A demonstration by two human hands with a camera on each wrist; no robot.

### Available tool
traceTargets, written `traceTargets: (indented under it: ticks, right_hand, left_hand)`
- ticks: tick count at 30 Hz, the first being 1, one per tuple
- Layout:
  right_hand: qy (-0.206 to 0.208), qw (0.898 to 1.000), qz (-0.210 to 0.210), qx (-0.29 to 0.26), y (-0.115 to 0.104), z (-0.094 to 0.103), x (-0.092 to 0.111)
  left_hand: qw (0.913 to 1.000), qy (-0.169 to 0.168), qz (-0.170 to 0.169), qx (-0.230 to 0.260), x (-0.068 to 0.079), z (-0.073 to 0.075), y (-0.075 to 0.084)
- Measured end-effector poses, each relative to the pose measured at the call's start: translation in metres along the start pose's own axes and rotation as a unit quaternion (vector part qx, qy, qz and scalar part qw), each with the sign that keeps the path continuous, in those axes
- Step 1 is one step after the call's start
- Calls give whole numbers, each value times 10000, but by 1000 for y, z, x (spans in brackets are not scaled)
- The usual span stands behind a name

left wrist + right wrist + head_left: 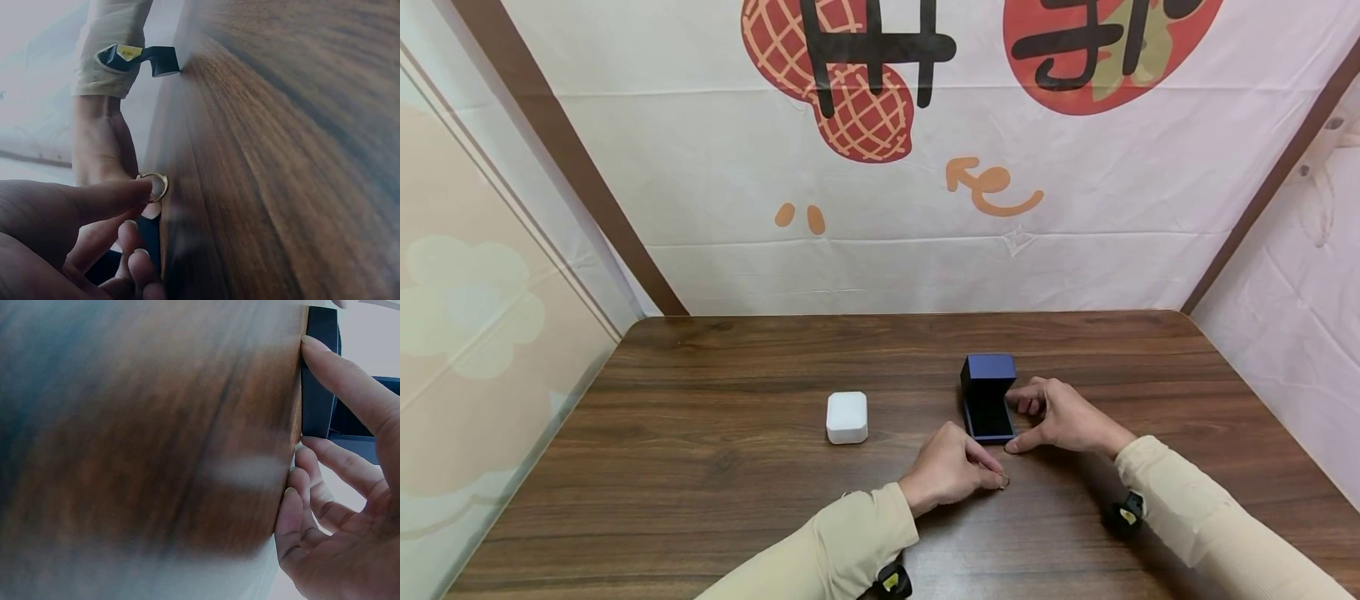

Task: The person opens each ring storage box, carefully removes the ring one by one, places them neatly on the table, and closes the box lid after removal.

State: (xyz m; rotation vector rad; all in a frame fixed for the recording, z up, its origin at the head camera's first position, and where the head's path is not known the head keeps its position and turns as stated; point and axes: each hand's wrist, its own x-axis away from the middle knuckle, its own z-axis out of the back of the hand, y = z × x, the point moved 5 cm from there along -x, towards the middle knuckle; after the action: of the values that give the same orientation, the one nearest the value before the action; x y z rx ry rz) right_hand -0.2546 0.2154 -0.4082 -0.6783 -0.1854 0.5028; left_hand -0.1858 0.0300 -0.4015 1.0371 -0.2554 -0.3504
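Note:
My left hand [955, 467] pinches a thin gold ring [166, 185] between thumb and finger, low over the table just in front of the ring box. Dark blue outside and black inside, the ring box [991, 367] stands on the table with its lid raised and its opening towards me. My right hand [1063, 417] grips the box from the right, thumb at the near corner and index finger at the far one. In the right wrist view the thumb and index fingertips span the box's side [317, 394], and the other fingers are bent below it.
A small white box [847, 417] with rounded corners sits left of the ring box on the brown wood table [722, 500]. Behind the table hangs a printed white cloth [925, 275], with more cloth at both sides. Each sleeve carries a black wrist device [1124, 515].

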Motion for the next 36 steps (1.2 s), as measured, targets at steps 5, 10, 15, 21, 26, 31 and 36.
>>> traceTargets:
  ticks: [5, 10, 15, 21, 26, 31, 36]
  right_hand:
    - [-12, 10000, -29, -4, 0, 0, 1]
    - [-7, 10000, -49, -16, 0, 0, 1]
    - [26, 10000, -30, 5, 1, -1, 1]
    - [32, 10000, -30, 15, 1, -1, 1]
    - [22, 10000, -17, 19, 1, -2, 1]
    - [27, 10000, -4, 29, 1, -2, 2]
    - [56, 10000, 25, 45, 2, -2, 1]
  left_hand:
    - [9991, 9, 20, -429, 0, -1, 2]
    - [9980, -20, 75, -630, -1, -3, 3]
    - [9973, -66, 45, -728, -1, -5, 2]
    - [9968, 42, 28, -801, 0, -6, 0]
    - [9977, 22, 81, -679, -1, -6, -2]
    - [9995, 19, 26, -308, -1, -4, -4]
    - [10000, 12, 11, 53, -1, 1, -3]
